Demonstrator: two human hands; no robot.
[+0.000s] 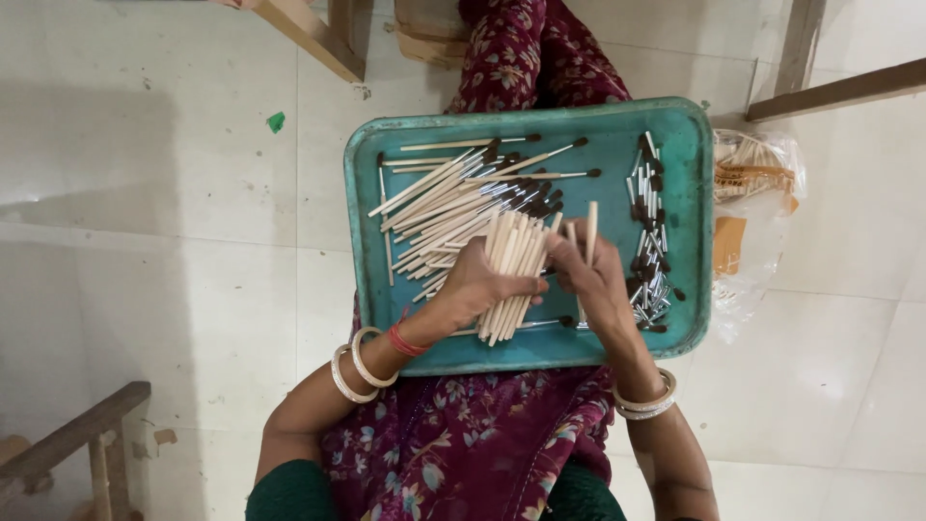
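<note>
A bundle of pale sticks [509,275] is gripped in the left hand [477,285] over the middle of the teal tray [526,352]. One stick [590,232] is pinched upright by the right hand [590,275], just beside the bundle. Loose dark-tipped sticks [453,198] are spread across the tray's far left; what seem to be silver-wrapped ones [648,227] are piled along its right side.

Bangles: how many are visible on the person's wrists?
4. Two pale bangles sit on the left wrist, beside a red thread band. Two more bangles sit stacked on the right wrist, above the teal tray edge. Others could be hidden under the forearms.
</note>
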